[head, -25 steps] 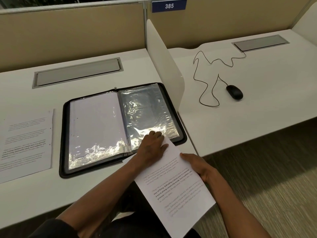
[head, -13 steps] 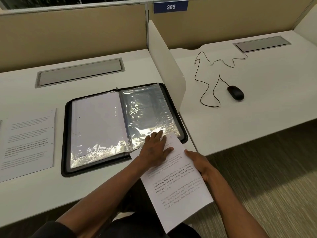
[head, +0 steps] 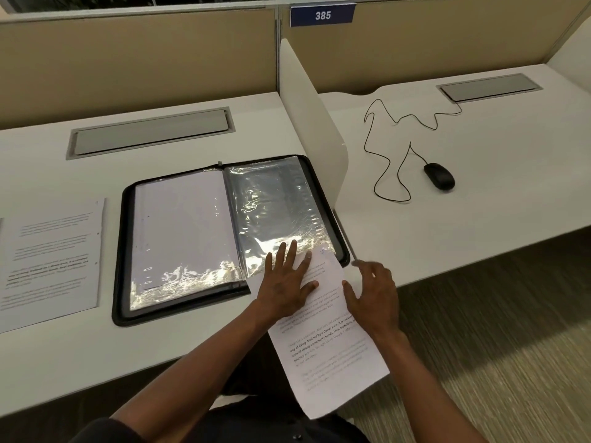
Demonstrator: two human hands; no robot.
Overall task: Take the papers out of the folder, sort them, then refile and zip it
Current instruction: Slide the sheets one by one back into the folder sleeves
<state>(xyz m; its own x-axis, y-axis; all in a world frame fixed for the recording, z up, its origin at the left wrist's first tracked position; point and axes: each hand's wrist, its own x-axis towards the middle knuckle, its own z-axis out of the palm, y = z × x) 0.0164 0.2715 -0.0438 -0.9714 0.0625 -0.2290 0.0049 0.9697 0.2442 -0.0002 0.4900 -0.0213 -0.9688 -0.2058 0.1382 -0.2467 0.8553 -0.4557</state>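
While left hand [head: 285, 284] presses flat | sheet [head: 329, 343] beneath grip | right hand [head: 372, 297] alongside

This is an open-plan office, or a study hall laid out like one. White desks [head: 479, 219] run side by side, backed at the far edge by tan fabric partition panels [head: 137, 59] in grey frames. A low white divider [head: 311, 123] stands between the left workstation and the right one. Above it, a blue plate [head: 323, 15] reading 385 numbers the seat. Each desktop has a grey cable-access flap [head: 150, 132] set flush near the far edge. On the right desk a black wired mouse [head: 439, 175] lies with its cord [head: 383, 155] looping back to that desk's flap [head: 489, 87]. Striped grey-brown carpet [head: 495, 330] covers the floor on the near right.
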